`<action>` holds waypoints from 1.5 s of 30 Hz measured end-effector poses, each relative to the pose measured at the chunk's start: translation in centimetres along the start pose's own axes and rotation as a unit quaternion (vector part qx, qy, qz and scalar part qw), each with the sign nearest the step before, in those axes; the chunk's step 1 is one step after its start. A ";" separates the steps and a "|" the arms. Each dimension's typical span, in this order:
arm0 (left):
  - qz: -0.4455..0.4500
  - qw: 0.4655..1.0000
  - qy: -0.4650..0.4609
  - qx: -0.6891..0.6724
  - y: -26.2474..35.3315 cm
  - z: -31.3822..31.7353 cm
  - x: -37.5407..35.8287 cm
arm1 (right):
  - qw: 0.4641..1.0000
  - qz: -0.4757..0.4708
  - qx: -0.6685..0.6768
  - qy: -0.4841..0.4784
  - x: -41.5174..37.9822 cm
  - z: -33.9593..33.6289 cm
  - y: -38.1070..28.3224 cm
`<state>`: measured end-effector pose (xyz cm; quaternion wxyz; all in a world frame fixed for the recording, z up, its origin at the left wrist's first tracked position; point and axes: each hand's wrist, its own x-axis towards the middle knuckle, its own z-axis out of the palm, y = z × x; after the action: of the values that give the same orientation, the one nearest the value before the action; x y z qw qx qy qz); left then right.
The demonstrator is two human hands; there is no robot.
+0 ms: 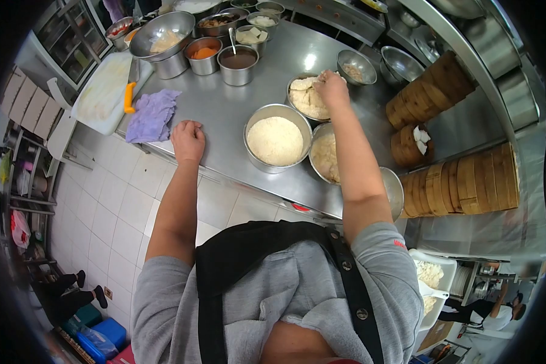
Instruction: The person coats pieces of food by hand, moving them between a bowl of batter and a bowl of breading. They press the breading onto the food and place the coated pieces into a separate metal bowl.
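Observation:
My right hand (pixel 332 90) reaches over a metal bowl of pale crumb-coated pieces (pixel 306 96). Its fingers are closed on a crumb-coated piece at the bowl's right side, partly hidden by the hand. In front of that bowl stands a deep metal pot of pale crumbs (pixel 275 141). Beside it, a bowl with pale, wet-looking contents (pixel 326 156) is partly covered by my right forearm. My left hand (pixel 188 141) rests on the table's front edge with its fingers curled, and nothing shows in it. Just left of it lies a crumpled purple cloth (pixel 154 115).
A cutting board (pixel 103 91) and an orange-handled knife (pixel 129 97) lie at the left. Several metal pots, one with brown sauce (pixel 238 59), line the back. Bamboo steamers (pixel 461 182) stand at the right. Another person (pixel 494 312) is at far lower right.

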<state>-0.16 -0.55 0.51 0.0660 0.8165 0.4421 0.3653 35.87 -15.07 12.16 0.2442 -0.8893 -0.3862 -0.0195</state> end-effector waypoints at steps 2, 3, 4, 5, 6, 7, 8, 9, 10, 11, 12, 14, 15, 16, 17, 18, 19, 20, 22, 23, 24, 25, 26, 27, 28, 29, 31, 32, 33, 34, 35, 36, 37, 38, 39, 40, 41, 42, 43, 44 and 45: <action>0.003 1.000 -0.001 0.003 0.0 -0.1 0.0 | 0.998 -0.026 -0.043 0.023 -0.2 0.0 0.0; -0.006 1.000 -0.008 0.002 0.0 -0.1 0.0 | 0.997 -0.039 -0.064 0.035 -0.2 0.0 0.0; -0.014 1.000 -0.015 0.000 0.1 -0.1 0.1 | 0.996 -0.061 -0.056 0.037 -0.8 -0.9 -1.0; -0.022 1.000 -0.023 -0.002 0.1 -0.1 0.1 | 0.995 -0.081 -0.048 0.038 -1.5 -1.8 -1.9; -0.021 0.999 -0.023 -0.001 0.1 -0.1 0.0 | 0.993 -0.101 -0.040 0.039 -2.1 -2.4 -2.6; -0.020 1.000 -0.024 -0.001 0.1 -0.1 0.0 | 0.992 -0.116 -0.041 0.020 -2.2 -2.1 -2.6; -0.018 1.000 -0.025 0.000 0.1 -0.1 0.0 | 0.991 -0.131 -0.041 0.002 -2.2 -1.6 -2.6; -0.016 1.000 -0.024 0.000 0.0 -0.1 0.1 | 0.988 -0.145 -0.041 -0.016 -2.2 -1.3 -2.6; -0.015 1.000 -0.022 0.000 -0.1 0.1 0.0 | 0.987 -0.146 -0.065 -0.022 -2.4 -1.0 -2.7; -0.013 1.000 -0.021 0.000 -0.1 0.1 0.0 | 0.986 -0.149 -0.070 -0.009 -2.5 -0.7 -2.6; -0.012 1.000 -0.021 -0.003 -0.1 0.1 0.1 | 0.986 -0.151 -0.075 0.003 -2.6 -0.5 -2.5; -0.010 1.000 -0.024 -0.009 -0.2 0.1 0.0 | 0.988 -0.147 -0.050 0.019 -2.4 -0.5 -2.0; 0.001 1.000 -0.011 -0.002 -0.3 0.1 0.1 | 0.990 -0.139 -0.019 0.021 -2.3 -1.2 -1.8; 0.011 1.000 -0.001 0.005 -0.2 0.1 0.2 | 0.991 -0.129 0.011 0.022 -2.7 -2.0 -1.6; 0.023 1.000 0.007 0.011 -0.2 0.1 0.1 | 0.989 -0.135 0.038 0.041 -3.6 -2.9 -1.0; 0.014 1.000 -0.006 0.009 -0.2 0.1 -0.1 | 0.986 -0.141 0.064 0.063 -4.5 -4.3 -0.6; 0.005 1.000 -0.018 0.006 -0.2 0.1 0.0 | 0.981 -0.148 0.089 0.087 -5.4 -5.5 0.0; -0.004 1.000 -0.028 0.004 -0.3 0.2 0.1 | 0.978 -0.134 0.116 0.114 -6.6 -6.3 0.6; -0.003 0.999 -0.032 0.011 -0.4 0.3 0.2 | 0.980 -0.068 0.176 0.067 -9.0 -6.8 2.1; -0.002 0.999 -0.034 0.014 -0.4 0.3 0.1 | 0.977 -0.034 0.206 0.045 -9.9 -6.9 3.1; -0.002 0.999 -0.035 0.017 -0.3 0.2 0.0 | 0.991 0.029 0.122 -0.055 -10.8 -7.3 4.2; -0.002 0.999 -0.035 0.019 -0.2 0.1 0.0 | 0.989 0.050 0.123 -0.063 -11.7 -7.7 5.1; -0.002 0.999 -0.033 0.021 -0.1 0.0 0.1 | 0.987 0.070 0.124 -0.072 -12.7 -8.0 5.9; 0.002 0.999 -0.031 0.022 -0.1 0.1 0.2 | 0.985 0.089 0.124 -0.081 -13.6 -8.4 6.1; 0.006 0.999 -0.030 0.024 -0.2 0.2 0.1 | 0.985 0.087 0.125 -0.083 -14.3 -8.4 6.4; 0.010 0.999 -0.028 0.025 -0.3 0.3 0.1 | 0.985 0.085 0.126 -0.084 -15.1 -8.2 6.9; 0.016 0.999 -0.026 0.027 -0.2 0.3 0.1 | 0.988 0.081 0.072 -0.106 -16.2 -8.0 6.9; 0.017 0.999 -0.025 0.028 -0.3 0.2 0.1 | 0.989 0.079 0.015 -0.128 -16.6 -7.6 6.6; 0.020 0.999 -0.025 0.029 -0.3 0.3 0.1 | 0.985 0.076 -0.042 -0.151 -17.0 -7.2 6.1; 0.022 0.999 -0.024 0.030 -0.4 0.3 0.0 | 0.975 0.105 -0.082 -0.178 -17.0 -6.5 5.7; 0.023 0.999 -0.023 0.031 -0.4 0.4 0.0 | 0.973 0.109 -0.090 -0.183 -17.1 -6.1 5.2; 0.025 0.999 -0.023 0.030 -0.6 0.4 0.0 | 0.971 0.112 -0.098 -0.187 -17.2 -5.8 4.6; 0.026 0.999 -0.023 0.029 -0.7 0.5 0.0 | 0.969 0.115 -0.107 -0.191 -17.4 -5.8 4.2; 0.026 0.999 -0.022 0.029 -0.8 0.6 0.1 | 0.970 0.082 -0.107 -0.200 -17.6 -6.2 4.0; 0.027 0.999 -0.016 0.026 -0.8 0.7 0.1 | 0.971 0.048 -0.108 -0.209 -17.7 -7.0 3.5; 0.027 0.999 -0.011 0.025 -0.7 0.7 0.0 | 0.970 0.015 -0.109 -0.219 -17.9 -7.3 3.2; 0.029 0.999 -0.008 0.024 -0.8 0.7 0.0 | 0.963 -0.034 -0.143 -0.228 -17.9 -7.0 3.3; 0.028 0.999 -0.010 0.025 -0.8 0.7 0.0 | 0.952 -0.082 -0.176 -0.235 -18.0 -6.4 3.5; 0.028 0.999 -0.011 0.025 -0.8 0.7 0.0 | 0.939 -0.130 -0.209 -0.241 -18.0 -6.0 3.7; 0.027 0.999 -0.012 0.026 -0.8 0.7 0.0 | 0.937 -0.133 -0.201 -0.254 -17.9 -5.6 3.9; 0.036 0.999 -0.006 0.026 -0.8 0.7 0.0 | 0.934 -0.136 -0.192 -0.268 -17.7 -5.4 3.8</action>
<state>-0.27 0.07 -0.37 0.0344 0.8353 0.4215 0.3513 26.97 -31.67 11.36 -0.0489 -0.8305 -0.5434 0.1123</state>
